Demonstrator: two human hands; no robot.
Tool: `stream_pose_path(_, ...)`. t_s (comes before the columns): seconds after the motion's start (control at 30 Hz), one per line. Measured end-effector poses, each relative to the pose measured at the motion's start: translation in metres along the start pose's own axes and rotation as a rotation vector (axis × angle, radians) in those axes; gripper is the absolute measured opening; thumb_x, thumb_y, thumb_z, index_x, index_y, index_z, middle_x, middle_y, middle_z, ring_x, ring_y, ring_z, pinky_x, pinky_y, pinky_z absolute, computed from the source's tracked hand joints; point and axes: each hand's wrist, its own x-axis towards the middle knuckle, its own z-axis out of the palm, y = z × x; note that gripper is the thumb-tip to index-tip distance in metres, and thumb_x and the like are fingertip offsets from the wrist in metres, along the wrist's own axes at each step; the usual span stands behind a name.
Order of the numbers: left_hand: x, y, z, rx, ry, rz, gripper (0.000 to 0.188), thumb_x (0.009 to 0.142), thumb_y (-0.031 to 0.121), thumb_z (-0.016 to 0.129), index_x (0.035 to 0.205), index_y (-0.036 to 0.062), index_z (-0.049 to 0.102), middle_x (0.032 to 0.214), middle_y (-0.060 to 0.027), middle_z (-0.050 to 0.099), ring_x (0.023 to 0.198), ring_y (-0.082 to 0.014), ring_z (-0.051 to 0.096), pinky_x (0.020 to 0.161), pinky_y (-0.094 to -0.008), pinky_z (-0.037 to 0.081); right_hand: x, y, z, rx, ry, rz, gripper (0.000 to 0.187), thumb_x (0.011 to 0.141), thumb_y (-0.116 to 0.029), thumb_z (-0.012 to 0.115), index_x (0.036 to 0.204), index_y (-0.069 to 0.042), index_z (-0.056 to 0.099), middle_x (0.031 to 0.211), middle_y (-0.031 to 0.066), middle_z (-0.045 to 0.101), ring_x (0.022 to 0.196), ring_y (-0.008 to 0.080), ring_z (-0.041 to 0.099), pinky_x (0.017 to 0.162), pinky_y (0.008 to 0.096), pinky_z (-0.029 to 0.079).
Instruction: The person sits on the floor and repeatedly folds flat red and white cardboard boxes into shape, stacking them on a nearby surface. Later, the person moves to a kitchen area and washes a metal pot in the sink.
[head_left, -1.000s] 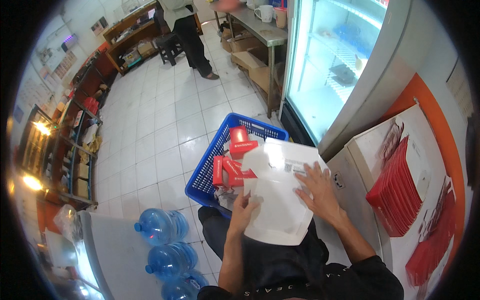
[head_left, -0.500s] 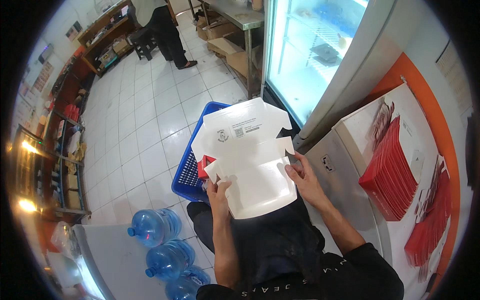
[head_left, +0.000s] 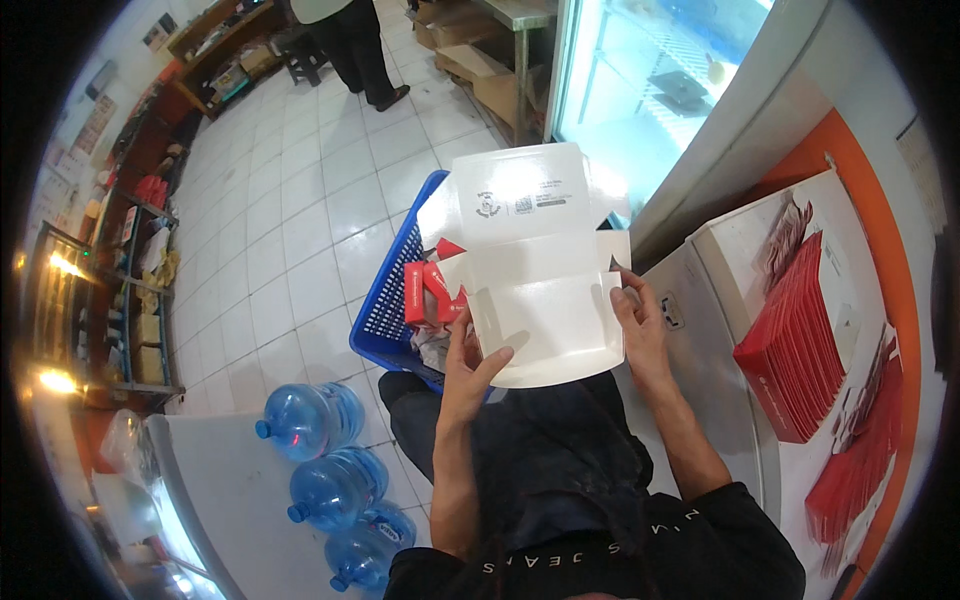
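Observation:
An unfolded cardboard food box (head_left: pixel 548 335), white inside with small black print on its lid panel, is held above my lap. Fingers of my left hand (head_left: pixel 468 372) grip its near left side, the thumb over the inner face. Along the opposite side, my right hand (head_left: pixel 642 318) pinches the right wall. Both side walls of the base stand partly up, and the lid panel lies open away from me. Just beyond my left hand, several small red boxes (head_left: pixel 413 292) sit in a blue plastic basket (head_left: pixel 372 338), partly hidden by the cardboard.
To the right, a row of flat red cartons (head_left: pixel 795 350) lies on a white surface beside more red cardboard (head_left: pixel 858 450). Blue water bottles (head_left: pixel 312 420) stand at lower left. A lit glass-door fridge (head_left: pixel 660 90) is ahead right; a person (head_left: pixel 350 50) stands far off.
The side walls of the cardboard box have been bent upward, narrowing its outline. Both hands have moved slightly away from me, and more red boxes show in the basket.

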Motion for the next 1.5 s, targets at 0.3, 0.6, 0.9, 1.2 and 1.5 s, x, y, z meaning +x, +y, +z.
stream_pose_path(0.3, 0.007, 0.027, 0.011, 0.102, 0.302, 0.158, 0.072, 0.088, 0.005, 0.072, 0.152, 0.0012, 0.039, 0.134, -0.0181, 0.060, 0.124, -0.0252, 0.060, 0.106, -0.0359, 0.046, -0.045, -0.011, 0.013, -0.989, -0.370, -0.831, 0.056, 0.095, -0.031, 0.070, 0.146, -0.019, 0.050, 0.151, 0.0142, 0.046, 0.149, 0.0372, 0.033, 0.120, 0.0713, 0.007)
stream_pose_path(0.6, 0.007, 0.101, 0.110, 0.022, 0.051, 0.563, 0.096, 0.083, 0.017, 0.081, 0.158, -0.0010, 0.024, 0.148, -0.0191, 0.048, 0.135, -0.0282, 0.052, 0.112, -0.0397, 0.041, -0.037, -0.107, -0.050, -1.059, -0.146, -1.104, 0.048, 0.091, -0.009, 0.066, 0.137, -0.023, 0.061, 0.126, 0.0078, 0.066, 0.123, 0.0254, 0.062, 0.114, 0.0533, 0.040)
stream_pose_path(0.9, 0.033, 0.095, 0.200, 0.451, -0.721, 0.866, 0.086, 0.077, 0.034, 0.086, 0.151, 0.0115, 0.049, 0.158, -0.0227, 0.040, 0.143, -0.0413, 0.042, 0.119, -0.0501, 0.033, -0.089, -0.182, -0.198, -1.352, 0.791, -0.799, 0.029, 0.092, -0.001, 0.055, 0.114, -0.012, 0.071, 0.102, 0.0128, 0.074, 0.094, 0.0320, 0.070, 0.083, 0.0425, 0.054)
stream_pose_path(1.2, -0.001, -0.012, 0.272, 0.783, -0.730, 1.036, 0.087, 0.078, 0.019, 0.085, 0.153, 0.0378, 0.046, 0.166, -0.0213, 0.017, 0.150, -0.0481, 0.024, 0.117, -0.0569, 0.036, -0.089, -0.182, -0.255, -1.432, 0.409, -0.114, 0.020, 0.095, -0.008, 0.058, 0.109, -0.006, 0.071, 0.096, 0.0185, 0.073, 0.091, 0.0388, 0.069, 0.080, 0.0459, 0.052)
stream_pose_path(1.5, -0.001, -0.017, 0.285, 0.720, -0.733, 1.022, 0.079, 0.083, 0.017, 0.078, 0.153, 0.0360, 0.046, 0.165, -0.0252, 0.020, 0.145, -0.0546, 0.030, 0.111, -0.0546, 0.043, -0.066, -0.203, -0.327, -0.772, -0.174, 0.367, 0.058, 0.109, -0.047, 0.041, 0.133, 0.001, 0.063, 0.127, 0.0185, 0.070, 0.114, 0.0222, 0.067, 0.103, 0.0376, 0.050)
